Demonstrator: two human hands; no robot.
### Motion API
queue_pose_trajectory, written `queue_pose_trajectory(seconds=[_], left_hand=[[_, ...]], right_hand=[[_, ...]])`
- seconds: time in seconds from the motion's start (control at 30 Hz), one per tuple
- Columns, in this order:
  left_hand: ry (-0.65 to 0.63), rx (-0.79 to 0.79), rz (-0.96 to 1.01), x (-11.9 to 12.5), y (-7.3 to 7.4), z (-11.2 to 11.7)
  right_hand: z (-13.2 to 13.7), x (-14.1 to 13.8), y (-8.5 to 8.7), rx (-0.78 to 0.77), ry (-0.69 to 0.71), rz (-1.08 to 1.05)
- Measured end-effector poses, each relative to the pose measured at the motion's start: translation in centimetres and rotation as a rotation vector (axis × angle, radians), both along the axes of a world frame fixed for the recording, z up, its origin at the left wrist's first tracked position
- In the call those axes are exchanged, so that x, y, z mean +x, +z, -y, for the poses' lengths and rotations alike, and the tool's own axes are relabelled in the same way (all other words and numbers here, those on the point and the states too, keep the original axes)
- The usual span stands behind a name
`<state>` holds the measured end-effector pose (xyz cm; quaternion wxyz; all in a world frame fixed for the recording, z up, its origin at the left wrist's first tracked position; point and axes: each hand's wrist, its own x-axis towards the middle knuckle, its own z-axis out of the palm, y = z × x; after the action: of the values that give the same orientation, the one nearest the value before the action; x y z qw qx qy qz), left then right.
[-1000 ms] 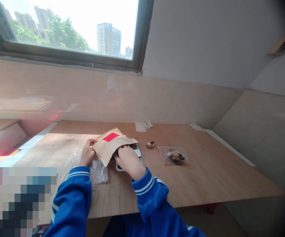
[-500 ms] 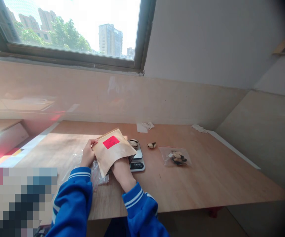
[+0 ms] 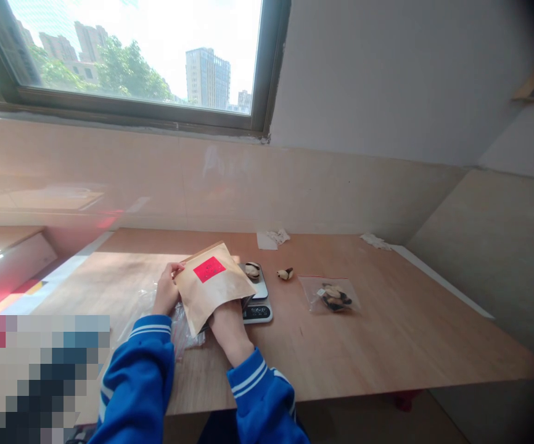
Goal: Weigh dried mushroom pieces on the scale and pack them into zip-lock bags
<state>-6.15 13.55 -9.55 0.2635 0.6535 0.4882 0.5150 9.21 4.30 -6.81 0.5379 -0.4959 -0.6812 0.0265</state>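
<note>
A brown paper bag [image 3: 216, 287] with a red label is tilted above the table, its mouth facing me. My left hand [image 3: 168, 290] grips its left edge with closed fingers. Into the open mouth reaches my right hand [image 3: 227, 324]; its fingers are hidden inside. Behind the bag, partly covered, a digital kitchen scale [image 3: 260, 313] bears pale-and-dark pieces [image 3: 252, 271] that look dried. Another such piece [image 3: 285, 273] lies on the table just right of the scale.
A clear zip bag [image 3: 311, 293] with several similar pieces rests farther right on the wooden table [image 3: 387, 333]. Crumpled clear plastic bags [image 3: 184, 330] lie under my left forearm. White paper scraps [image 3: 271, 238] sit along the back edge, below the window.
My hands and the paper bag hold nearly the same pose, with my right hand still inside. The whole view has shifted very slightly.
</note>
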Motion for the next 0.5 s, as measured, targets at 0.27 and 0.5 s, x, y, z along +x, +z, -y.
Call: queue_pose_trajectory(seconds=[0.27, 0.5], left_hand=[[0.001, -0.021, 0.005, 0.0, -0.1, 0.0], [0.000, 0.002, -0.016, 0.0, -0.1, 0.0]], right_hand=[[3.5, 1.5, 0.7, -0.175, -0.081, 0.111], [4.8, 2.7, 2.7, -0.148, -0.065, -0.154]])
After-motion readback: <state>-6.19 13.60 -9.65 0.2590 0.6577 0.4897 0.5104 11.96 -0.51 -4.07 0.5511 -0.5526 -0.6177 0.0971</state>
